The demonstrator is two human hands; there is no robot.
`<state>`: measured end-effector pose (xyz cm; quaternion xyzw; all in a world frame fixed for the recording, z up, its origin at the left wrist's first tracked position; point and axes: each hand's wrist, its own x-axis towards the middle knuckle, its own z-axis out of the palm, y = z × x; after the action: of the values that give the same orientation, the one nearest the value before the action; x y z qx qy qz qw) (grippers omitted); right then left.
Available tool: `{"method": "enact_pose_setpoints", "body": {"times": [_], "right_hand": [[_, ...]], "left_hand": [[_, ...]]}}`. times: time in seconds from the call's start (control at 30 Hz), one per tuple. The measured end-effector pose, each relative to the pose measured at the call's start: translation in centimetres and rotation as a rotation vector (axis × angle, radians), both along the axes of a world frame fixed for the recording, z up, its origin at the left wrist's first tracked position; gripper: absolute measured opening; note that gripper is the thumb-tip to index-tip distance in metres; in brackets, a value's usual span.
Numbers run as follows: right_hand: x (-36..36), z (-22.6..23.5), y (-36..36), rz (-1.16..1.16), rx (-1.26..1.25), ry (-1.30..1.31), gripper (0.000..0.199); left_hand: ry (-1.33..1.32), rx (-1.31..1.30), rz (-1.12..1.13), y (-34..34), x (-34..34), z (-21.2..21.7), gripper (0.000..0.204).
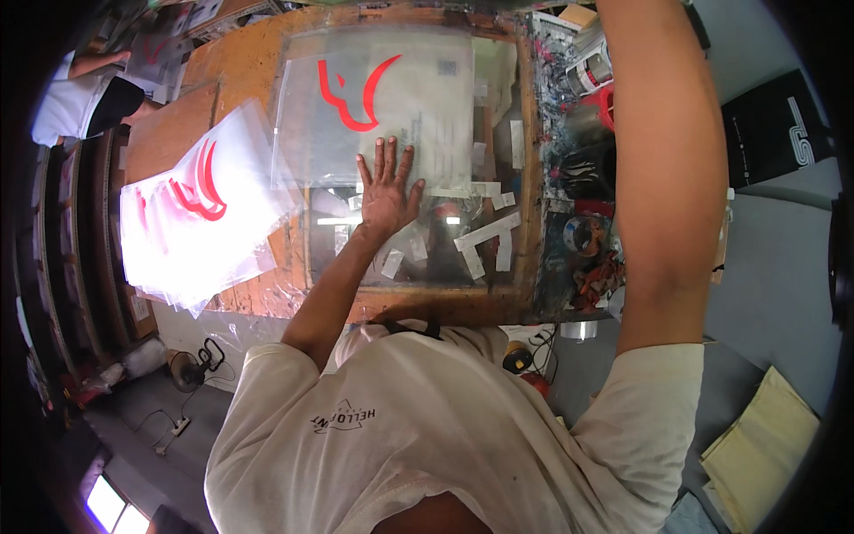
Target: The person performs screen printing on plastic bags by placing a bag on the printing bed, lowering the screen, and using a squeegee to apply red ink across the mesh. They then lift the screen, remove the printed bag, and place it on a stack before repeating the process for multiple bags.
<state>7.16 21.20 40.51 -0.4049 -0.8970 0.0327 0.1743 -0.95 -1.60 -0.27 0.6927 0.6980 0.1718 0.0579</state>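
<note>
My left hand (387, 194) lies flat, fingers spread, on the near edge of a clear plastic bag (436, 102) printed with a red curved design. The bag rests on a glass-like panel (427, 271) with strips of pale tape stuck about it. My right forearm (667, 151) reaches up and away past the far edge of the picture, so my right hand is out of sight. To the left of the panel, a fanned pile of similar printed plastic bags (200, 222) lies on the wooden table, bright with glare.
Right of the panel, a paint-spattered strip holds a tin (589, 71), a roll of tape (584, 235) and rags (598, 283). Dark shelving (80, 240) stands at the left, with another person (84, 102) beyond it. A small fan (187, 369) is on the floor.
</note>
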Motion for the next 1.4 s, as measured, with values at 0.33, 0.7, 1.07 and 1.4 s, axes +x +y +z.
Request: {"method": "enact_pose_setpoints", "body": {"times": [0.33,0.7,1.07,1.4], "right_hand": [[3.5,-12.3,-11.8,0.044,0.177,0.074,0.043],[6.5,-30.2,-18.9,-0.005,-0.7,-0.078,0.051],[5.9,-35.9,-23.2,-0.041,-0.204,-0.078,0.043],[-0.9,-37.3,-2.9,-0.105,-0.068,-0.095,0.041]], "left_hand": [[-1.111,0.287,0.124,-4.7,0.1,13.9,0.059],[-2.059,-0.289,0.951,-9.9,1.1,5.6,0.062],[-2.058,-0.244,0.96,-10.1,1.2,4.2,0.03],[-2.091,-0.228,0.983,-11.0,0.9,4.3,0.016]]}}
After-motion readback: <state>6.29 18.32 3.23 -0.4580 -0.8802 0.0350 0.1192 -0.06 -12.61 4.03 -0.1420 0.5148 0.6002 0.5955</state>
